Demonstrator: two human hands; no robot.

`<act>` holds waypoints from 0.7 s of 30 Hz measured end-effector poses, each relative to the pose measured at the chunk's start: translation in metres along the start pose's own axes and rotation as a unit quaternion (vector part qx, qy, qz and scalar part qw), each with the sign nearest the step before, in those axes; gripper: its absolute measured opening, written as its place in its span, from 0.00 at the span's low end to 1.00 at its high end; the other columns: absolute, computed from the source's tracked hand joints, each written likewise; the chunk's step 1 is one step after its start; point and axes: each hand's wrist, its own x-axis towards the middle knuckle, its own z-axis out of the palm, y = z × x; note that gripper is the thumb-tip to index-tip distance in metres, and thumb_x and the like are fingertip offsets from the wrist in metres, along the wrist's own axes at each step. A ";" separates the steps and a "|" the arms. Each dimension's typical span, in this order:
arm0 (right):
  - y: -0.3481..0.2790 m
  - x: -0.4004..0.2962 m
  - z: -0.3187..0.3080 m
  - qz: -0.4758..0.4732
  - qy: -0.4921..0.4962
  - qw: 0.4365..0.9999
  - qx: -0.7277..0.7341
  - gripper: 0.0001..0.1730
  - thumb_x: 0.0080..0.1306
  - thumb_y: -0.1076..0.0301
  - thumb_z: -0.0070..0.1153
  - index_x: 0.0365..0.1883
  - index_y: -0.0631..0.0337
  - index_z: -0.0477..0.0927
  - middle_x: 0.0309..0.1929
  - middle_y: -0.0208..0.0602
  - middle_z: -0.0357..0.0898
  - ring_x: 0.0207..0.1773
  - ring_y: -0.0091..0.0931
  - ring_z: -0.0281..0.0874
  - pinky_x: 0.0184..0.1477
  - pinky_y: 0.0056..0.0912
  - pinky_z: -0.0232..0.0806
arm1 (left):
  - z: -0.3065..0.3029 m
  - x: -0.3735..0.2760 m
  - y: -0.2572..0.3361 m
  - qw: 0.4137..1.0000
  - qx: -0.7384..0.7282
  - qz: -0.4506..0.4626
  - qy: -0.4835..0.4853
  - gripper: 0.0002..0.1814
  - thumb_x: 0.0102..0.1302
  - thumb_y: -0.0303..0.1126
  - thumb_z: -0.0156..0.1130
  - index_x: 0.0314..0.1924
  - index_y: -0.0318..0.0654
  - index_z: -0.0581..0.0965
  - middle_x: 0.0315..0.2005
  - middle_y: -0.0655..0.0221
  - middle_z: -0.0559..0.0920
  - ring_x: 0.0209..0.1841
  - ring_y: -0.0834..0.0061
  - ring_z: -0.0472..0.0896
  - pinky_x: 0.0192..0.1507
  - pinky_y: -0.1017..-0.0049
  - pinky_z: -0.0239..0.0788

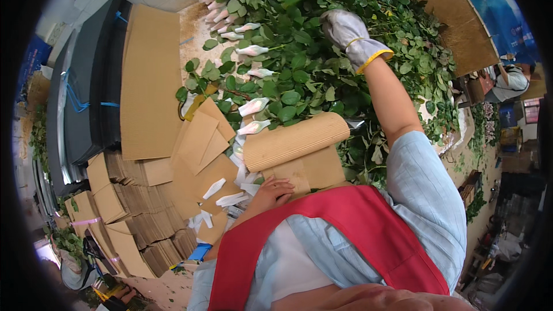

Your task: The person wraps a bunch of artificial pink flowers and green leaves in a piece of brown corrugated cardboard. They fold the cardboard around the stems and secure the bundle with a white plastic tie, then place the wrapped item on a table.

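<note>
My left hand (276, 191), bare, rests palm down on a flat brown cardboard sheet (322, 170), close to the red apron. Just beyond it lies a curled piece of corrugated cardboard (298, 142). My right hand (345, 30), in a grey-white glove with a yellow cuff, reaches far out into a heap of leafy rose stems (302, 47). Leaves and the glove's angle hide its fingertips, so any grip there cannot be made out. Pale mesh sleeves cover flower heads (252, 50) along the heap's left side.
Loose white mesh sleeves (214, 188) and cardboard pieces (203, 138) lie left of my left hand. Stacked cardboard (147, 207) and upright dark sheets (97, 82) stand farther left. A brown board (462, 21) edges the heap's right. Other people (512, 82) are at both sides.
</note>
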 end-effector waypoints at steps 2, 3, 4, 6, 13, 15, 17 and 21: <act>0.007 -0.012 0.008 0.014 -0.009 1.000 -0.012 0.09 0.59 0.70 0.54 0.36 0.61 0.82 0.37 0.50 0.81 0.40 0.44 0.81 0.43 0.44 0.75 | 0.003 0.001 0.002 1.000 -0.010 -0.003 0.004 0.07 0.60 0.29 0.67 0.39 0.45 0.84 0.46 0.74 0.85 0.59 0.68 0.77 0.68 0.52 0.57; 0.000 -0.011 0.007 0.031 0.004 0.999 -0.006 0.09 0.58 0.70 0.54 0.36 0.61 0.82 0.38 0.50 0.81 0.42 0.44 0.80 0.46 0.44 0.74 | 0.005 0.002 0.000 1.000 -0.008 -0.003 0.004 0.07 0.59 0.29 0.67 0.39 0.45 0.84 0.46 0.74 0.85 0.59 0.68 0.77 0.68 0.52 0.57; -0.006 -0.011 0.008 0.028 0.021 0.999 -0.016 0.10 0.57 0.70 0.55 0.36 0.62 0.81 0.36 0.48 0.81 0.43 0.45 0.80 0.47 0.45 0.74 | 0.005 0.002 -0.003 1.000 -0.004 -0.002 -0.001 0.08 0.59 0.29 0.67 0.40 0.45 0.84 0.46 0.73 0.85 0.60 0.68 0.77 0.68 0.51 0.57; -0.006 -0.016 0.030 0.026 0.013 0.997 -0.072 0.11 0.55 0.69 0.57 0.36 0.62 0.82 0.37 0.47 0.81 0.44 0.43 0.80 0.48 0.45 0.74 | 0.004 0.001 -0.005 1.000 0.008 0.001 -0.012 0.08 0.59 0.29 0.67 0.40 0.45 0.83 0.46 0.73 0.85 0.60 0.68 0.77 0.68 0.50 0.57; -0.029 -0.004 0.019 -0.016 0.029 0.995 -0.099 0.12 0.54 0.70 0.57 0.38 0.58 0.84 0.44 0.44 0.82 0.50 0.39 0.79 0.60 0.43 0.69 | 0.003 0.001 -0.012 1.000 0.005 0.005 -0.009 0.09 0.59 0.28 0.67 0.41 0.44 0.83 0.46 0.72 0.85 0.60 0.67 0.77 0.68 0.49 0.55; -0.033 0.008 -0.022 -0.026 -0.015 0.993 -0.113 0.09 0.56 0.72 0.54 0.34 0.59 0.84 0.41 0.43 0.83 0.46 0.38 0.81 0.58 0.40 0.70 | 0.007 -0.004 -0.008 1.000 -0.004 0.003 -0.008 0.09 0.59 0.29 0.67 0.41 0.45 0.83 0.46 0.73 0.85 0.59 0.68 0.77 0.68 0.50 0.56; -0.023 0.027 -0.046 0.062 -0.155 0.977 -0.135 0.08 0.56 0.72 0.52 0.30 0.62 0.83 0.34 0.49 0.83 0.37 0.42 0.84 0.43 0.44 0.77 | 0.002 -0.002 -0.004 1.000 -0.004 0.001 0.002 0.08 0.60 0.29 0.67 0.41 0.45 0.83 0.46 0.74 0.85 0.59 0.69 0.77 0.68 0.52 0.56; -0.006 0.043 -0.097 0.066 -0.152 0.982 -0.091 0.12 0.63 0.71 0.50 0.42 0.63 0.80 0.34 0.51 0.82 0.35 0.44 0.83 0.38 0.44 0.77 | 0.006 0.000 -0.008 1.000 0.008 0.011 0.007 0.06 0.61 0.30 0.67 0.39 0.46 0.83 0.45 0.76 0.85 0.58 0.70 0.78 0.67 0.55 0.58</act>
